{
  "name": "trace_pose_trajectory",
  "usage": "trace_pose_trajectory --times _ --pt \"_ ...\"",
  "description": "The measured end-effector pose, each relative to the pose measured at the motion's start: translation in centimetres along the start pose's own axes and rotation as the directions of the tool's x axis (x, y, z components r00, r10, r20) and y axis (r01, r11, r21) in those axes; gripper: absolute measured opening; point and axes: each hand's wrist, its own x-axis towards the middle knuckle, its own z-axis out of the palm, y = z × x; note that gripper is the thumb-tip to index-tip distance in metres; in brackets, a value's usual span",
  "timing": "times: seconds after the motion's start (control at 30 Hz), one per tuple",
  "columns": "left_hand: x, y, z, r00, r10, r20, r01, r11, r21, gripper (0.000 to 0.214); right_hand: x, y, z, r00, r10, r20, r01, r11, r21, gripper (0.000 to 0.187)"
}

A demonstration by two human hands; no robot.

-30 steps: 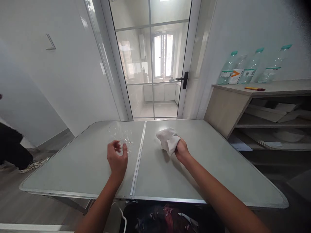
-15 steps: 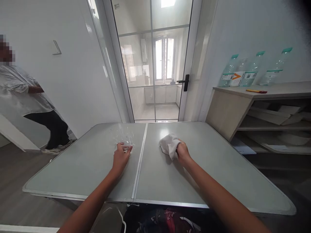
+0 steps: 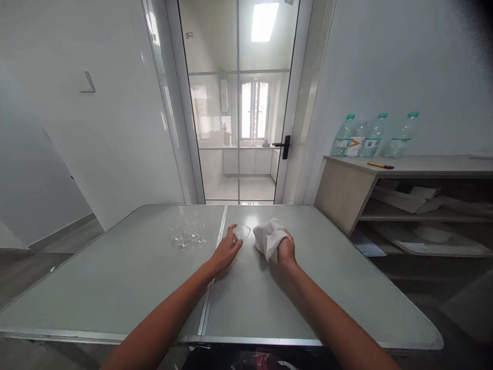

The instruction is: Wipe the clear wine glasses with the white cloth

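My left hand (image 3: pixel 227 249) is closed round a clear stemmed glass (image 3: pixel 242 232), just right of the seam in the tabletop. The bowl of this glass tilts to the right, close to the cloth; its stem is mostly behind my fingers. A white cloth (image 3: pixel 267 237) hangs bunched over my right hand (image 3: pixel 286 250), which is closed on it, with some fingers hidden in the folds. Several more clear stemmed glasses (image 3: pixel 185 234) stand in a cluster on the left half of the table, left of my left hand.
The grey-green folding table (image 3: pixel 134 288) has a metal seam and rim. A wooden shelf unit (image 3: pixel 346 187) stands right, with several bottles (image 3: pixel 372 139) and a yellow-red pen-like object (image 3: pixel 380 165) on top. Behind the table is a glazed door (image 3: pixel 254 185).
My left hand has moved right from the glass cluster, bringing one stemmed glass beside the cloth. My right hand keeps the cloth. The view has tilted up, and the person at left has left it.
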Motion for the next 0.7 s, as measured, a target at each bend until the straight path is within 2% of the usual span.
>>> trace_pose_trajectory --times 0.07,0.13,0.27,0.37,0.47,0.53,0.6,0.7 --pt "-0.6 -1.0 0.6 0.997 0.047 0.068 -0.051 0.997 0.061 0.055 0.0 0.0 -0.1 1.0 0.004 0.017 -0.003 0.998 -0.062 0.024" --pt "-1.1 -1.8 0.7 0.993 0.075 0.088 -0.087 0.986 0.142 0.051 -0.3 0.0 -0.1 0.999 0.008 0.048 -0.003 0.995 -0.103 0.026" --pt "-1.3 -2.4 -0.1 0.995 0.101 0.026 -0.104 0.971 0.213 0.05 -1.2 -0.1 0.3 0.996 -0.002 0.091 0.015 0.991 -0.136 0.029" --pt "-1.1 -2.4 -0.3 0.991 0.122 -0.057 -0.108 0.973 0.205 0.052 -1.9 -0.3 0.7 0.975 -0.05 0.216 0.086 0.984 -0.156 0.02" --pt "-1.3 -2.4 0.0 0.983 0.165 -0.078 -0.144 0.964 0.225 0.052 -2.6 -0.7 0.8 0.913 -0.092 0.397 0.193 0.955 -0.224 0.012" --pt "-1.5 -2.4 0.3 0.975 0.211 -0.074 -0.185 0.948 0.26 0.053 -3.0 -1.0 0.7 0.868 -0.028 0.497 0.182 0.947 -0.265 0.023" --pt "-1.7 -2.6 0.4 0.959 0.273 -0.079 -0.235 0.918 0.319 0.053 -3.3 -1.4 0.6 0.815 0.054 0.576 0.144 0.945 -0.293 0.045" --pt "-2.0 -2.7 0.3 0.918 0.397 -0.023 -0.357 0.849 0.391 0.054 -3.2 -2.0 0.4 0.761 0.089 0.643 0.173 0.927 -0.333 0.07"
